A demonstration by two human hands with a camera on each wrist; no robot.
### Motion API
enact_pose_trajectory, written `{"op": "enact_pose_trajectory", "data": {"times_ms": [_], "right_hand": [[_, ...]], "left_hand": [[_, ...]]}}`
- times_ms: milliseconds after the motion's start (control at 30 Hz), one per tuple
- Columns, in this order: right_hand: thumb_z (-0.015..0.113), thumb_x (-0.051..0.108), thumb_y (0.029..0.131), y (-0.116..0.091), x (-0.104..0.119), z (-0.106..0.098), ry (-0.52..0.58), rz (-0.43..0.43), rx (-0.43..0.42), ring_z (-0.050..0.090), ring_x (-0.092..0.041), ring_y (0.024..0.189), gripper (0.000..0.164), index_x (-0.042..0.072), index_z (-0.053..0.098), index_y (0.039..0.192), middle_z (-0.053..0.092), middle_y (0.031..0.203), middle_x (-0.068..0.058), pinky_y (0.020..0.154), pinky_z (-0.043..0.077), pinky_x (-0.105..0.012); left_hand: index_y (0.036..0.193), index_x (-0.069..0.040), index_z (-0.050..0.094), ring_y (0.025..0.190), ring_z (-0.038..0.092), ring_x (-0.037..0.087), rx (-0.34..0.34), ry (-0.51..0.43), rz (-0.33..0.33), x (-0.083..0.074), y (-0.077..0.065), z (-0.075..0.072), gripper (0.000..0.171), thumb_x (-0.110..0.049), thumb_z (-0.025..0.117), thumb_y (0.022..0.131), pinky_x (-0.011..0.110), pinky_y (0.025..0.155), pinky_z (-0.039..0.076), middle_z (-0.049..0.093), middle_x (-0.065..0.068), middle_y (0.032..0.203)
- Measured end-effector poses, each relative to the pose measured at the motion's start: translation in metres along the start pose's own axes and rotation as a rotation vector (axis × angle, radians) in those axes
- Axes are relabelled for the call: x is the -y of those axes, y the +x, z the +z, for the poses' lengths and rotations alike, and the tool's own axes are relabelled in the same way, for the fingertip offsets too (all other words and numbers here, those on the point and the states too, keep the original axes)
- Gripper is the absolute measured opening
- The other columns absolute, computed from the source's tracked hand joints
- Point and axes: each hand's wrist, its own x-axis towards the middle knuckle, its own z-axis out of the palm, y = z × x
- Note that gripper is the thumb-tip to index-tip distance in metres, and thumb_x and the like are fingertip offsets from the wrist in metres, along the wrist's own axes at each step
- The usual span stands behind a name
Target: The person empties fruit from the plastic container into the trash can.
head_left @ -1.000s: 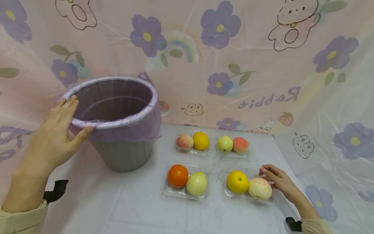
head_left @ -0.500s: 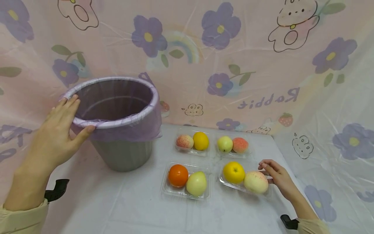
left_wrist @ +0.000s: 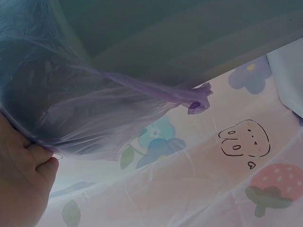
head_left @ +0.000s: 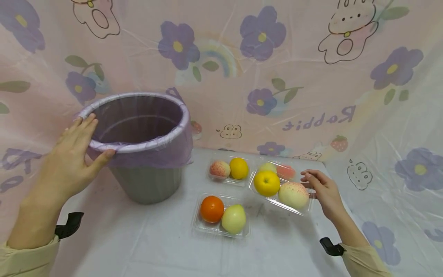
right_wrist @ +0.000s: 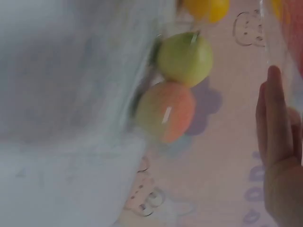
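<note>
My right hand (head_left: 323,192) pinches the right end of a clear plastic box (head_left: 277,202), raised off the table and tilted. Inside it lie a round yellow fruit (head_left: 267,183) and a pale peach (head_left: 293,195) with red speckles. In the head view the box partly covers another box behind it, holding a green fruit (head_left: 267,167) and a reddish peach (head_left: 286,172). My left hand (head_left: 70,161) rests on the rim of a grey bin (head_left: 145,184), its fingers and thumb spread along the edge. A thin purple bag (left_wrist: 94,109) lines the bin and folds over its rim.
A clear box (head_left: 197,227) with an orange fruit (head_left: 212,209) and a pale green pear (head_left: 233,218) stands at the front. Behind it, another box (head_left: 228,181) holds a speckled peach (head_left: 219,169) and a yellow fruit (head_left: 238,168). A patterned curtain (head_left: 221,88) rises behind the table.
My right hand has lifted the box with the yellow fruit and pale peach off the table, moving it left and back. The left hand stays on the bin's rim.
</note>
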Motion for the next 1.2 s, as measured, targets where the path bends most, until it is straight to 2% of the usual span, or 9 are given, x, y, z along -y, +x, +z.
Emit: {"op": "enact_pose_trajectory", "data": {"times_ms": [67, 300, 467, 667, 867, 1200], "right_hand": [[0.050, 0.038, 0.110, 0.004, 0.011, 0.003, 0.038, -0.004, -0.015, 0.067, 0.002, 0.090, 0.046, 0.000, 0.058, 0.135, 0.065, 0.100, 0.017, 0.066, 0.060, -0.027], [0.061, 0.032, 0.106, 0.022, 0.053, 0.012, 0.234, -0.036, -0.041, 0.070, -0.004, 0.085, 0.023, 0.018, 0.070, 0.122, 0.069, 0.096, 0.010, 0.062, 0.060, -0.023], [0.066, 0.028, 0.104, 0.035, 0.082, 0.018, 0.337, -0.064, -0.055, 0.072, -0.005, 0.082, 0.019, 0.020, 0.074, 0.119, 0.070, 0.093, 0.006, 0.060, 0.060, -0.022], [0.067, 0.027, 0.103, 0.050, 0.112, 0.026, 0.361, -0.103, -0.049, 0.074, -0.006, 0.083, 0.029, 0.017, 0.074, 0.129, 0.071, 0.096, 0.001, 0.061, 0.061, -0.022], [0.066, 0.030, 0.103, 0.065, 0.141, 0.034, 0.371, -0.096, -0.051, 0.072, -0.007, 0.084, 0.028, 0.023, 0.075, 0.128, 0.067, 0.098, 0.000, 0.059, 0.059, -0.020], [0.066, 0.028, 0.102, 0.083, 0.190, 0.059, 0.460, -0.156, -0.047, 0.070, -0.012, 0.077, 0.026, 0.019, 0.077, 0.124, 0.064, 0.094, -0.003, 0.057, 0.059, -0.021]], "left_hand": [[0.162, 0.003, 0.027, 0.159, 0.013, 0.040, -0.001, -0.001, 0.001, 0.000, 0.000, 0.000, 0.084, -0.050, 0.056, 0.105, 0.055, 0.129, 0.006, 0.025, 0.020, 0.169], [0.162, 0.003, 0.027, 0.159, 0.013, 0.040, -0.010, 0.005, 0.002, 0.000, -0.001, 0.001, 0.084, -0.051, 0.056, 0.104, 0.054, 0.129, 0.006, 0.026, 0.022, 0.169], [0.161, 0.003, 0.029, 0.159, 0.015, 0.040, -0.020, -0.001, 0.012, 0.000, -0.001, 0.001, 0.084, -0.051, 0.057, 0.104, 0.052, 0.129, 0.006, 0.028, 0.022, 0.168], [0.161, 0.003, 0.030, 0.158, 0.016, 0.040, -0.029, -0.002, 0.019, 0.001, 0.000, 0.001, 0.083, -0.052, 0.057, 0.104, 0.053, 0.129, 0.007, 0.030, 0.022, 0.167], [0.161, 0.004, 0.030, 0.159, 0.015, 0.039, -0.024, -0.005, 0.018, -0.001, 0.001, 0.001, 0.084, -0.052, 0.057, 0.104, 0.053, 0.129, 0.007, 0.029, 0.021, 0.168], [0.161, 0.003, 0.029, 0.158, 0.015, 0.041, -0.021, -0.016, 0.008, 0.000, 0.000, 0.002, 0.083, -0.049, 0.059, 0.103, 0.056, 0.129, 0.007, 0.029, 0.024, 0.167]]}}
